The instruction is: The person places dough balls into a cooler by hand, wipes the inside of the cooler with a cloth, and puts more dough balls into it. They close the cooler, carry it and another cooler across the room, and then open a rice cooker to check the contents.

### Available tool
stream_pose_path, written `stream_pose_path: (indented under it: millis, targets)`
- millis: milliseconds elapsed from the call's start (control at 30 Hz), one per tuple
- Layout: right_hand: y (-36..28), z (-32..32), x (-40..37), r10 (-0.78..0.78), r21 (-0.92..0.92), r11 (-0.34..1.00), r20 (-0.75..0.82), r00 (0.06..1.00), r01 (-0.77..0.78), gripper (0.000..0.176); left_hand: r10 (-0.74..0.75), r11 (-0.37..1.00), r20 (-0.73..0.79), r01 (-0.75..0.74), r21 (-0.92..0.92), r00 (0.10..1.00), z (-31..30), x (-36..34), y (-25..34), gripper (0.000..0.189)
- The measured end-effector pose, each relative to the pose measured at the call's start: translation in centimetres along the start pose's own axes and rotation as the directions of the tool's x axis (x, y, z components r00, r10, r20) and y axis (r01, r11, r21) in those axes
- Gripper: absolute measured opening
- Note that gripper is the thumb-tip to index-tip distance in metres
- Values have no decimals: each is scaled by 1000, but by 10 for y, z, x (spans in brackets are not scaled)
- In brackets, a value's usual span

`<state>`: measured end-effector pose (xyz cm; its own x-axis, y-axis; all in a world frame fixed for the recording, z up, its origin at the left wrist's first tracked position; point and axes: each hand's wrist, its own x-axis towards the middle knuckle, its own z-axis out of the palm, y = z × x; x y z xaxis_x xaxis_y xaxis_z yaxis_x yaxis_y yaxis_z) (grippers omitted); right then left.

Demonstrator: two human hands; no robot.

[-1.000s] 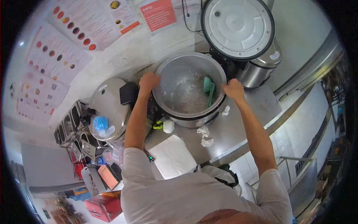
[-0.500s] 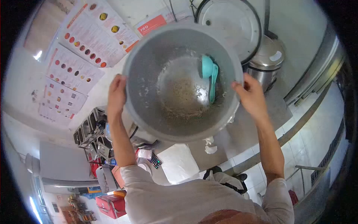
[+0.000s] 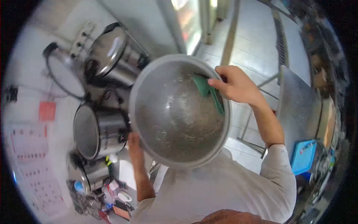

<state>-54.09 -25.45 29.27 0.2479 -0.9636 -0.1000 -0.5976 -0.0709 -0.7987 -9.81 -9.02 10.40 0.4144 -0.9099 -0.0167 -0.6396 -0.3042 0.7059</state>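
Observation:
A large grey metal pot (image 3: 175, 130) is tilted so that its inside faces me, with a wet-looking residue on its bottom and walls. My right hand (image 3: 236, 84) grips its upper right rim, thumb on the inside. At the opposite lower left edge is my left hand (image 3: 135, 147), somewhat blurred, its fingers against the outside of the rim. Inside the pot, near my right thumb, lies a green scoop (image 3: 201, 86) with a handle, partly covered by the thumb.
Left of the pot stand an open steel cooker (image 3: 110, 130) and a closed steel cooker (image 3: 128, 65). A raised round lid (image 3: 67, 76) is behind them. A metal table (image 3: 296, 108) and a blue tray (image 3: 302, 156) are at right. Printed sheets (image 3: 31, 143) hang on the wall.
My view has turned right, away from the wall sheets, toward the cookers and the floor passage. The pot has turned with me, still between both hands, and the scoop stays inside.

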Motion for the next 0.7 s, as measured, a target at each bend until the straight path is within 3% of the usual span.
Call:
stream_pose_path:
  millis: [67,167,233,300,333,367,400,467,500,533,567,600,667,700]
  targets:
    - [70,-24,18,135,-11,991,23,991,-135,33,-217,898,282,304,-317,935,102,5,46,36]
    - [133,-71,37,313,26,949,9,950,-313,33,-196,874,399,344,-343,896,215,25,90,30]
    - [169,-109,51,327,6,945,-33,944,-327,31,-180,859,513,389,-334,839,270,55,139,30]
    - [198,-159,64,358,64,933,-73,931,-354,29,-132,902,557,332,-275,820,327,91,195,26]
    - [210,-179,72,376,83,926,-94,922,-369,29,-105,924,589,298,-241,801,351,113,221,24]
    - [220,-201,81,391,107,919,-122,912,-380,28,109,985,316,-60,-160,942,373,136,257,22]
    - [230,-231,89,395,125,917,-164,904,-379,28,388,921,35,-389,5,921,402,155,307,19]
    - [260,-260,110,420,75,905,-315,851,-419,28,629,778,31,-628,-33,777,452,178,407,20]
    - [271,-275,126,384,5,909,-395,835,-416,28,622,780,265,-557,-285,737,477,181,456,28]
    - [288,-296,144,330,-63,912,-475,816,-405,28,661,745,435,-468,-475,611,535,183,491,26]
    - [308,-310,157,363,-30,901,-491,792,-432,27,557,828,670,-392,-401,491,567,181,545,27]
    - [325,-323,174,364,-21,897,-530,766,-442,27,431,889,813,-337,-310,392,607,179,586,29]
    - [364,-349,206,371,10,884,-625,687,-468,27,390,831,876,-518,-202,284,748,173,607,31]
    - [390,-366,221,393,40,872,-650,650,-487,26,499,732,848,-610,-304,177,782,186,632,32]
